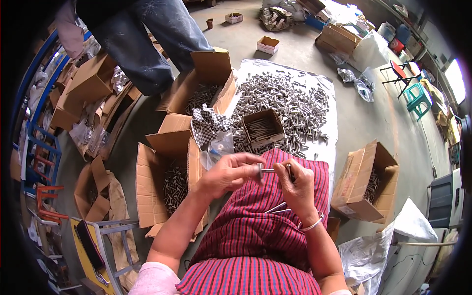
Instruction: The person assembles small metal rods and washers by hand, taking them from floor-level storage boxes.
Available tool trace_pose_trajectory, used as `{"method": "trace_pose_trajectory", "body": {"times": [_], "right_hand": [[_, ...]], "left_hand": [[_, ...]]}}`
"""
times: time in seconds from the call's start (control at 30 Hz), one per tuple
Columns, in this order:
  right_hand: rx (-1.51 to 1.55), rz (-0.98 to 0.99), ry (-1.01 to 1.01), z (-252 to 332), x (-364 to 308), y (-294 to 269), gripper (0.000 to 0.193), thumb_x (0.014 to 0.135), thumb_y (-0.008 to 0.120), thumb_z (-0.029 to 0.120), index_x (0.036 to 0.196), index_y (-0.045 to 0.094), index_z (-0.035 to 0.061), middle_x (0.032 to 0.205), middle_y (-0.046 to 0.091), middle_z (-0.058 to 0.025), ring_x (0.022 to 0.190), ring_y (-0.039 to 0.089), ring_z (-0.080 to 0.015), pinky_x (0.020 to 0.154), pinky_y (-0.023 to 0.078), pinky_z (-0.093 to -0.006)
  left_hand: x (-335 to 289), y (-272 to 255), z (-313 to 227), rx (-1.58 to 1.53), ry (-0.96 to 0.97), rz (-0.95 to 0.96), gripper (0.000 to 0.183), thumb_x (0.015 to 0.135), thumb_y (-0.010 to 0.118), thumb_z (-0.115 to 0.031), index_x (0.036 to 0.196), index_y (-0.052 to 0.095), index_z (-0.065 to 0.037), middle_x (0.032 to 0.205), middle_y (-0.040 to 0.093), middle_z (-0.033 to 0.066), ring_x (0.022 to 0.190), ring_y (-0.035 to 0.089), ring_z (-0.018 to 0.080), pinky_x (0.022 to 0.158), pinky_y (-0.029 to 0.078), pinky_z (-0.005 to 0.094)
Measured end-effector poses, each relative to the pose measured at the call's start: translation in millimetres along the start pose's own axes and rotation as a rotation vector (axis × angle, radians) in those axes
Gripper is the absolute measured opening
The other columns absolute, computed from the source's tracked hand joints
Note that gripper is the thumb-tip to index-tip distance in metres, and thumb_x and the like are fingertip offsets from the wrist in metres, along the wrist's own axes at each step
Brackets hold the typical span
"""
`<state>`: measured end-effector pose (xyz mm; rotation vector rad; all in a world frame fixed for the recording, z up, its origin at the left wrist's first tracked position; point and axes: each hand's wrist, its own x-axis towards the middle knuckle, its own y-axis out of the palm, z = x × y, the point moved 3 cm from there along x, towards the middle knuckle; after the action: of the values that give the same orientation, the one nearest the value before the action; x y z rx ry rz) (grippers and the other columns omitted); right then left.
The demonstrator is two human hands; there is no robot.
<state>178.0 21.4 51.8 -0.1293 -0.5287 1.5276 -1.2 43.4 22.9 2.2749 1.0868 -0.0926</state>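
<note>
Above my lap, my left hand [231, 173] pinches one end of a metal bolt [268, 170] between thumb and fingers. The thumb and fingers of my right hand [298, 189] close on its other end, and a short dark metal piece [289, 169] shows between those fingers. Thin metal rods [278, 208] lie on the red striped cloth [250, 226] over my lap, below my right hand. Just beyond my hands, a small open cardboard box [264, 129] of slim metal pieces sits in a large heap of bolts [295, 105] on a white sheet [322, 147].
Open cartons of metal pieces stand at my left [147, 184], far left [226, 93] and right [346, 189]. A checkered cloth [211, 123] hangs by the left cartons. A person in jeans [169, 34] stands beyond them. A green stool [418, 98] is at far right.
</note>
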Motion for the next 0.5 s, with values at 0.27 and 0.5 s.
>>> {"method": "trace_pose_trajectory", "body": {"times": [0.27, 0.5], "right_hand": [[-0.004, 0.001, 0.02, -1, 0, 1, 0.02, 0.084, 0.062, 0.015, 0.07, 0.055, 0.0013, 0.047, 0.043, -0.0074, 0.04, 0.038, -0.014, 0.041, 0.031, -0.0294], [-0.007, 0.005, 0.012, 0, 0, 1, 0.021, 0.084, 0.062, 0.015, 0.07, 0.055, 0.0017, 0.047, 0.044, -0.0074, 0.04, 0.039, -0.0136, 0.04, 0.031, -0.029]], "left_hand": [[0, 6, -4, 0.003, 0.086, -0.062, 0.067, 0.079, 0.066, -0.013, 0.136, 0.031, -0.01, 0.106, 0.061, 0.0125, 0.05, 0.041, -0.0023, 0.04, 0.029, 0.0096], [5, -5, 8, -0.073, -0.058, 0.026, 0.068, 0.078, 0.066, -0.009, 0.136, 0.03, -0.01, 0.109, 0.059, 0.0144, 0.052, 0.044, -0.0022, 0.04, 0.031, 0.0103]]}}
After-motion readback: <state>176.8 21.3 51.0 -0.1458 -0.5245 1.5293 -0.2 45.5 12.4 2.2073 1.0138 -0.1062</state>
